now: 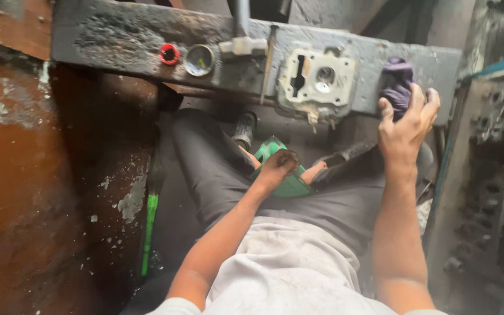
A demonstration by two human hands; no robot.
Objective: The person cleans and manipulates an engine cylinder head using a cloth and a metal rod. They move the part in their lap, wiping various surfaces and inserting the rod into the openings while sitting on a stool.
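My right hand (405,125) grips a crumpled purple rag (398,84) against the right end of a dirty grey metal bench (118,35). A pale metal engine part (317,77) with round and slotted holes lies on the bench just left of the rag. My left hand (276,168) is lowered below the bench edge, fingers curled, resting near a green sandal (281,169) by my legs. What that hand holds, if anything, is hidden.
A red knob (169,54) and a round gauge (199,60) sit on the bench at left. A thin rod (268,61) lies across it. A green-handled tool (149,230) leans low at left. Greasy machine parts (500,116) fill the right side.
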